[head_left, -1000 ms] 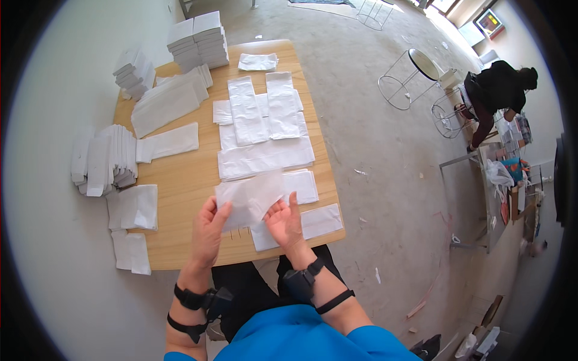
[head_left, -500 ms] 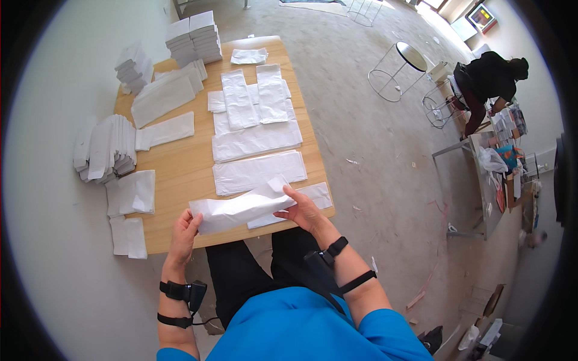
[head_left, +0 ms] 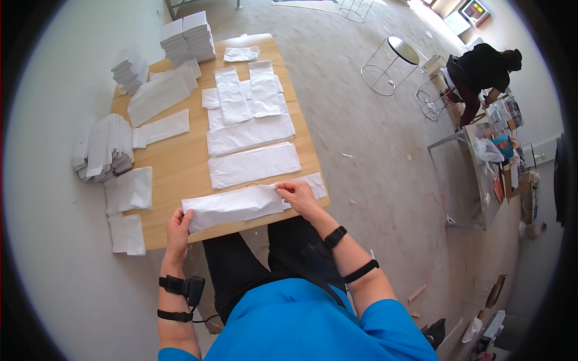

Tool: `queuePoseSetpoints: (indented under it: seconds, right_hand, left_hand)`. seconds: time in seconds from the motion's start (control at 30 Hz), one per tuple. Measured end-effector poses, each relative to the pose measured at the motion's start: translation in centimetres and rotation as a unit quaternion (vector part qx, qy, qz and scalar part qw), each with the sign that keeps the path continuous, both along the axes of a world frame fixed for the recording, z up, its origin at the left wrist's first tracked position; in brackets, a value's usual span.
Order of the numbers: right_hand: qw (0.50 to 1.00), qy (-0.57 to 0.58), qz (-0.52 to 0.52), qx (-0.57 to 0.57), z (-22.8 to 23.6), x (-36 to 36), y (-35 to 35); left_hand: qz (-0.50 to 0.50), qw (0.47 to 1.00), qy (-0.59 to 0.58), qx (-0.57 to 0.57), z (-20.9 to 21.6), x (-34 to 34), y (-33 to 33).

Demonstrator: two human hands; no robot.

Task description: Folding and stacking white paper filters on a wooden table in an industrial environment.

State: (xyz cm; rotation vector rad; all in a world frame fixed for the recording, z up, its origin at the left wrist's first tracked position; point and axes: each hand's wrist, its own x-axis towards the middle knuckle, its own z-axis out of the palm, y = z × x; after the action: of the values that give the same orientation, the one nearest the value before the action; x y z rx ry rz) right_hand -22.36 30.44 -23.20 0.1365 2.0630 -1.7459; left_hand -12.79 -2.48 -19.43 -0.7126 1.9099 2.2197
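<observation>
A long, creased white folded sheet (head_left: pixel 233 207), paper-like, lies across the near edge of the wooden table. My left hand (head_left: pixel 178 227) pinches its left end between thumb and fingers. At the sheet's upper right corner my right hand (head_left: pixel 296 197) has its fingers closed on the edge. Partly under that hand and the held sheet, another white sheet (head_left: pixel 314 185) shows at the table's right corner. Just beyond lies a neat flat stack of long white sheets (head_left: pixel 254 165), with a further stack (head_left: pixel 251 135) behind it.
The wooden table (head_left: pixel 171 174) also carries piles of folded white pieces (head_left: pixel 108 147) along the wall and tall stacks (head_left: pixel 188 39) at the far left. Right of it stand a round stool (head_left: pixel 402 50) and a cluttered side table (head_left: pixel 475 174). A person in black (head_left: pixel 484 69) bends there.
The held sheet has come down from above the table and been drawn straighter and flatter. My right hand has shifted slightly left, its fingers now pinched at the upper corner.
</observation>
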Motion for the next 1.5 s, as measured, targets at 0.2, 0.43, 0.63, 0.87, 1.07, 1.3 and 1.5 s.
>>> queuePoseSetpoints:
  seconds: [0.2, 0.43, 0.63, 0.87, 1.07, 1.3, 1.5]
  right_hand:
    - [0.983, 0.112, 0.002, 0.145, -1.6, -1.0, -0.1]
    - [0.983, 0.097, -0.018, 0.156, -2.5, -1.0, -0.2]
    - [0.982, 0.102, -0.035, 0.155, -3.1, -1.0, -0.2]
    - [0.980, 0.104, -0.035, 0.164, -3.4, -0.9, -0.2]
    - [0.981, 0.102, -0.030, 0.164, -3.6, -0.9, -0.6]
    - [0.977, 0.111, -0.034, 0.179, -3.7, -0.9, -0.5]
    - [0.977, 0.107, -0.037, 0.181, -4.0, -0.9, -0.3]
  left_hand:
    - [0.023, 0.998, -0.041, -0.051, -3.2, 0.0, 0.0]
    - [0.031, 0.989, -0.021, -0.140, -5.8, 0.2, 0.1]
    - [0.013, 0.975, -0.026, -0.221, -6.4, -0.3, 0.5]
    - [0.000, 0.967, -0.018, -0.254, -7.1, -0.6, 0.6]
    - [0.002, 0.967, -0.024, -0.252, -6.9, -0.3, 0.7]
    - [-0.038, 0.820, 0.178, -0.543, 0.0, -2.1, 8.1]
    - [-0.196, 0.917, 0.150, -0.312, -1.6, -4.0, 15.5]
